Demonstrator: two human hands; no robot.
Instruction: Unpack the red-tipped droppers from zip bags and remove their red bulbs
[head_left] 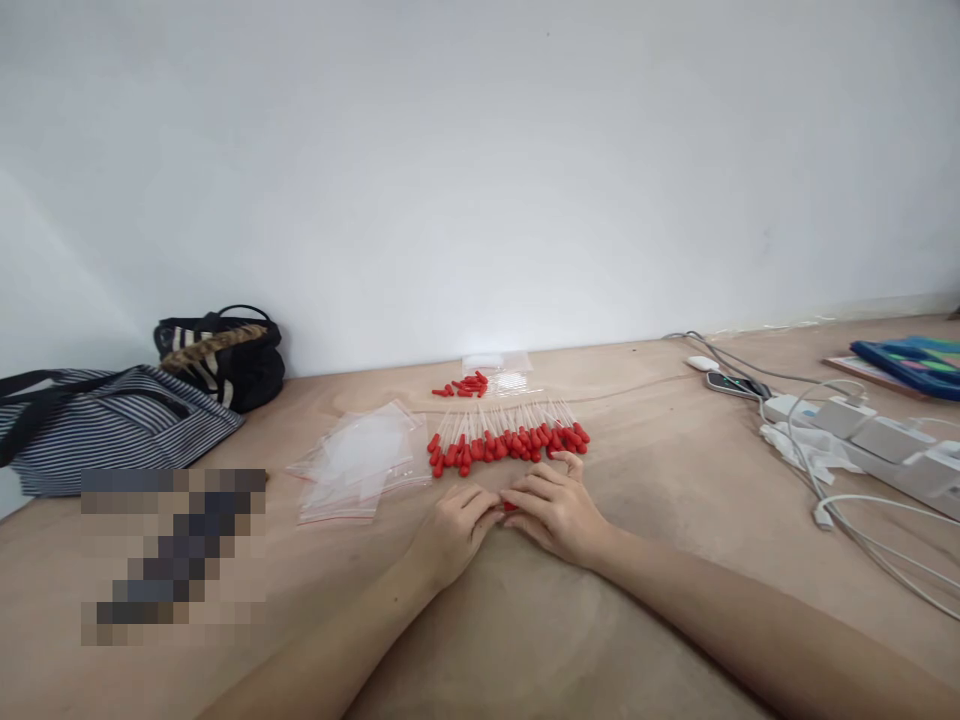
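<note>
A row of several droppers with red rubber bulbs and clear stems point(510, 440) lies on the tan table. Just in front of it, my left hand point(454, 520) and my right hand point(555, 510) meet fingertip to fingertip, both pinched on a small red bulb point(508, 505) between them. A small heap of loose red bulbs point(463, 386) lies farther back, beside a clear packet point(499, 365). A pile of clear zip bags point(360, 460) lies to the left of my hands.
A striped bag point(105, 425) and a black bag point(221, 355) sit at the back left. On the right lie a white power strip point(885, 440) with cables, a phone point(731, 384) and a blue folder point(911, 365). A wall runs behind the table.
</note>
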